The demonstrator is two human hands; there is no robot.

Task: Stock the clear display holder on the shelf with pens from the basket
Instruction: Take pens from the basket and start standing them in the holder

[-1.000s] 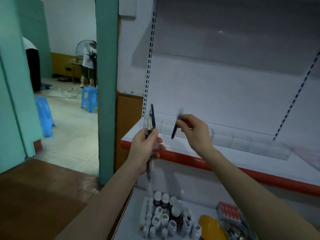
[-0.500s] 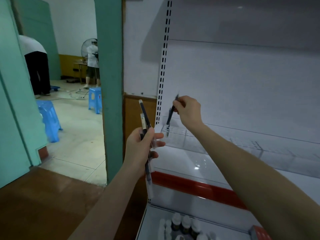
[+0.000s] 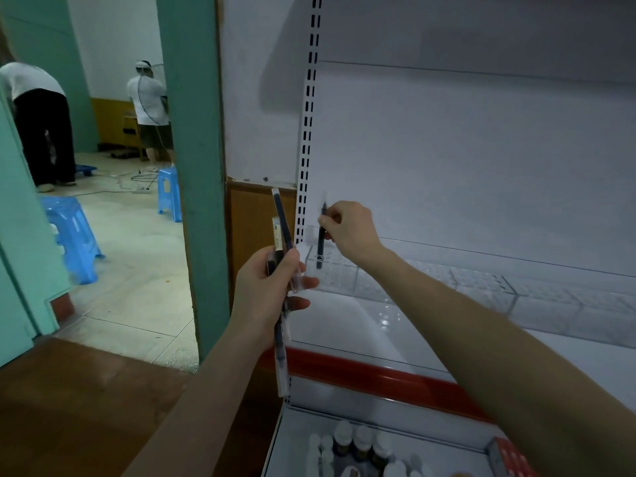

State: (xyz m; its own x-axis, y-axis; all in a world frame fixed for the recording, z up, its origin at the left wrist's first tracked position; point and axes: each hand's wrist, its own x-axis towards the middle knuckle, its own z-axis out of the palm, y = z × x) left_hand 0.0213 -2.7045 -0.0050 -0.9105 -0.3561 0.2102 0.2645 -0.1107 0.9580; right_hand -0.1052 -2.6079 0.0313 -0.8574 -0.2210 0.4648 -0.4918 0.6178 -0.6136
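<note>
My right hand (image 3: pixel 347 229) pinches a dark pen (image 3: pixel 321 242) upright, with its tip inside the leftmost compartment of the clear display holder (image 3: pixel 430 280). That holder runs in a long row along the white shelf (image 3: pixel 354 325), which has a red front edge. My left hand (image 3: pixel 266 290) grips a bundle of pens (image 3: pixel 281 270) in front of the shelf's left end; their ends stick out above and below my fist. The basket is out of view.
A lower shelf holds small bottles (image 3: pixel 358 445) and a red box (image 3: pixel 509 457). A teal pillar (image 3: pixel 192 166) stands left of the shelving, beside a slotted white upright (image 3: pixel 308 132). Beyond are blue stools (image 3: pixel 72 232) and two people (image 3: pixel 151 108). A brown surface (image 3: pixel 69 407) lies at lower left.
My right hand has carried its pen left and down, from in front of the shelf to the holder's leftmost compartment. The camera has moved closer and lower. My left hand keeps its bundle.
</note>
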